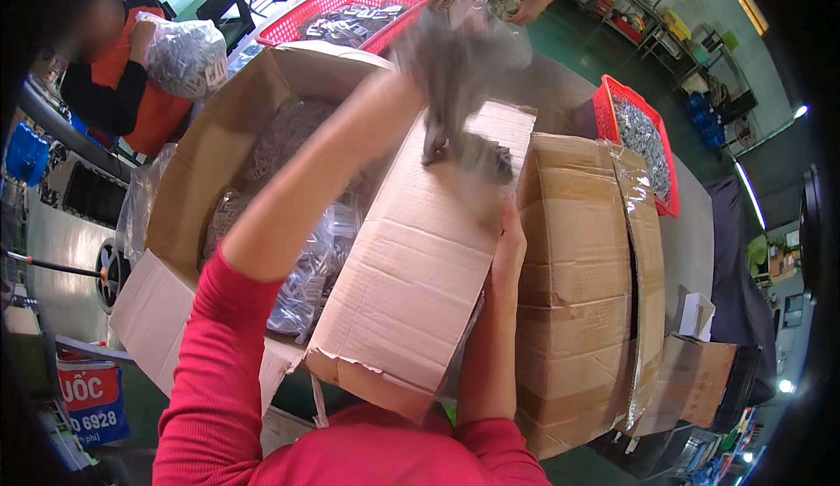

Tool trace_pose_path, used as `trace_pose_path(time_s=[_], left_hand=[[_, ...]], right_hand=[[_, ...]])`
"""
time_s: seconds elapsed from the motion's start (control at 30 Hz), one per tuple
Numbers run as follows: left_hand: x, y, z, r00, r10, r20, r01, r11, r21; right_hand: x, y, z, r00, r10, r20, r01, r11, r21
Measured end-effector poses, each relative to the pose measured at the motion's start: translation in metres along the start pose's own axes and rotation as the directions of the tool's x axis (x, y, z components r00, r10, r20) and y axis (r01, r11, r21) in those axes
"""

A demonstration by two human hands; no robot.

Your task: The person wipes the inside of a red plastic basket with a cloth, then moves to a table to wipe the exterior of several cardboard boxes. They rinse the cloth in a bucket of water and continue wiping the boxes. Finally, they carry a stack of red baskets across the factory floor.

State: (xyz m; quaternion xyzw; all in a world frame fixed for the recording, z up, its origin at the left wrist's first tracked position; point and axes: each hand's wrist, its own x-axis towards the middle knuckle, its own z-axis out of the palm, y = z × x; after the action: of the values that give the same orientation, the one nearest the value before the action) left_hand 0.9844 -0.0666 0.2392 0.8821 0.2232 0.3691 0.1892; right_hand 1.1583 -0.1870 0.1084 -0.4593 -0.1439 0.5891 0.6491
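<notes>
A long, closed cardboard box lies slanted before me, tilted against the open carton on its left. My left hand reaches out over its far end, heavily smeared by motion. It grips a dark hand-held tool, which looks like a tape dispenser, with a clear rounded part on top that may be the roll. The dispenser's lower end is at the box's top face; whether tape sticks there is too blurred to tell. My right hand holds the box's right edge, thumb up, its other fingers mostly hidden.
An open carton with bagged grey parts stands left. A taped carton stands close on the right. Red baskets of small metal parts sit beyond. One person holds a filled bag; another stands ahead.
</notes>
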Motion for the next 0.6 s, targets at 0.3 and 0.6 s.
trace_pose_path(time_s=[0.3, 0.6], left_hand=[[-0.015, -0.055, 0.131, 0.932, -0.329, 0.154, 0.311, 0.942, 0.126], [-0.072, -0.019, 0.095, 0.903, -0.404, -0.149, 0.409, 0.913, 0.004]], right_hand=[[0.004, 0.013, 0.005, 0.992, -0.093, 0.082, 0.097, 0.994, -0.042], [0.014, -0.004, 0.02, 0.974, -0.225, 0.01, 0.214, 0.911, -0.354]])
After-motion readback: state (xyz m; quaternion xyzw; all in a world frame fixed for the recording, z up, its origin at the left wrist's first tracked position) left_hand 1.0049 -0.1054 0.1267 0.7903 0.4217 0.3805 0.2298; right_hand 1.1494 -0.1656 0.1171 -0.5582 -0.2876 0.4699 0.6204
